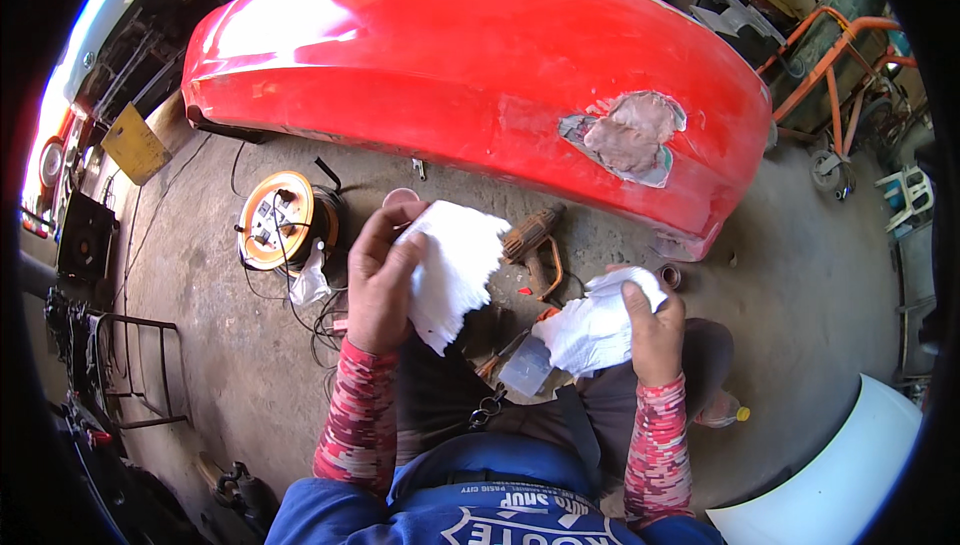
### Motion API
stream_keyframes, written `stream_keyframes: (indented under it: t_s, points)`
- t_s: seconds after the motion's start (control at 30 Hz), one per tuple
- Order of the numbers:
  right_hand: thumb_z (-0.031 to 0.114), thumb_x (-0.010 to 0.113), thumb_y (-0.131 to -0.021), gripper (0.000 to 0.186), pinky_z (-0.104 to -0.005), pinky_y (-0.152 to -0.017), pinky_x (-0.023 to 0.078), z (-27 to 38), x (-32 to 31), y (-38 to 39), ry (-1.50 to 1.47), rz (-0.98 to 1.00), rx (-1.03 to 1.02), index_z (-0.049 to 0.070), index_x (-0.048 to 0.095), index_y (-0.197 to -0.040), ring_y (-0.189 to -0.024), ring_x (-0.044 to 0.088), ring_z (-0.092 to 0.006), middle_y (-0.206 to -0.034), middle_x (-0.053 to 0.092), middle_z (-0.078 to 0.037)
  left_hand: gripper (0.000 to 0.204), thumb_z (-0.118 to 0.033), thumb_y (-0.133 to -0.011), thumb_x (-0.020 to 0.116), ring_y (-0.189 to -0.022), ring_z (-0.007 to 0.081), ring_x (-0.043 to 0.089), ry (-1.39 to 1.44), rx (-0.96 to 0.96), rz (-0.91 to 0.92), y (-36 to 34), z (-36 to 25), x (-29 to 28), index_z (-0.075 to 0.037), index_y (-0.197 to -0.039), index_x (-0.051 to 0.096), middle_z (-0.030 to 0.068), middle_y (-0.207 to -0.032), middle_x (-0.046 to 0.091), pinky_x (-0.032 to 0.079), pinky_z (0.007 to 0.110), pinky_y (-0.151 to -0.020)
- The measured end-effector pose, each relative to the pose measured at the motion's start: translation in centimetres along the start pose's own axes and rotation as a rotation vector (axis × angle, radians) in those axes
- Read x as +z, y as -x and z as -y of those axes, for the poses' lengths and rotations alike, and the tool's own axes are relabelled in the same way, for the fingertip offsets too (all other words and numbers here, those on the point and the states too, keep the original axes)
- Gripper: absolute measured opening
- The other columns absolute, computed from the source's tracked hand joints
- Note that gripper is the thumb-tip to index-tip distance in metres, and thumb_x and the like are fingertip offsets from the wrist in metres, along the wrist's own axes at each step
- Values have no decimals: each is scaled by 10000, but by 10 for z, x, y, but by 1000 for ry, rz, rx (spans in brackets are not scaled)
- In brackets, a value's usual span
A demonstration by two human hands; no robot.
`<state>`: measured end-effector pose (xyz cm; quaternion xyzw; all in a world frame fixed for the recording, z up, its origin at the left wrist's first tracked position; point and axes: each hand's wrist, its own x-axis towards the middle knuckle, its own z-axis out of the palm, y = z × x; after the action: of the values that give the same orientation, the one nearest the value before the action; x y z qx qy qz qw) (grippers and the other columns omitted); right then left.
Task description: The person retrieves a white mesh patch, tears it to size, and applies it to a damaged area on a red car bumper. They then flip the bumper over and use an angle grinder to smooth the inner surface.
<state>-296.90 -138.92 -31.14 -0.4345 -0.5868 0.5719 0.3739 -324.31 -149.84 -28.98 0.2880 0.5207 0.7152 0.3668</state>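
Note:
Each of my hands grips a white piece of what looks like paper or fibrous sheet with ragged edges. My left hand (380, 280) pinches the left piece (452, 270) at its upper left side, raised over my lap. My right hand (650, 325) has the right piece (590, 330) between thumb and fingers, lower down. The two pieces are apart. Beyond them lies a large red curved panel (440, 45), like a bumper, with an irregular grey-beige patch (630, 135) on its right half. Both forearms wear red patterned sleeves.
On the concrete floor are an orange cable reel (275, 215), a heat-gun-like tool (525, 240), a translucent container (528, 365) and a bottle (720, 410). A black metal frame (140, 365) stands left, an orange tubular frame (830, 85) upper right, a white panel (820, 475) lower right.

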Motion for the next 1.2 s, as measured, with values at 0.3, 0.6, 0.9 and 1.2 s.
stream_keyframes:
  t_s: [0.3,0.6,0.9,1.2]
  points:
    - [4,457,-969,303,-286,-850,533,-4,12,11,-33,133,0,-31,685,-1164,-935,679,-142,-1036,736,-92,611,40,-878,718,-1148,142,559,-226,19,221,3,-5,18,-17,-1436,476,64,-1191,583,458,299,-1013]
    - [545,681,-939,659,-339,-967,450,18,13,-12,-54,491,-137,-25,653,-1268,-1091,579,-172,-1121,633,-110,784,99,-819,744,-1126,168,610,-248,-125,474,-4,-14,36,8,-1513,391,89,-1411,512,515,323,-967]
    - [278,791,-905,359,-244,-691,514,37,-1,-26,70,517,108,-43,748,-1060,-752,629,-75,-837,715,-42,808,74,-860,721,-1016,147,616,-438,16,793,-23,-1,76,-60,-1560,340,68,-1070,610,505,306,-916]
    - [79,824,-854,224,-249,-733,518,47,-32,-48,39,183,-94,-3,702,-1023,-821,628,-76,-896,697,-10,325,-117,-911,793,-947,103,620,-471,-77,708,-56,-6,92,16,-1175,661,40,-1028,684,522,283,-851]
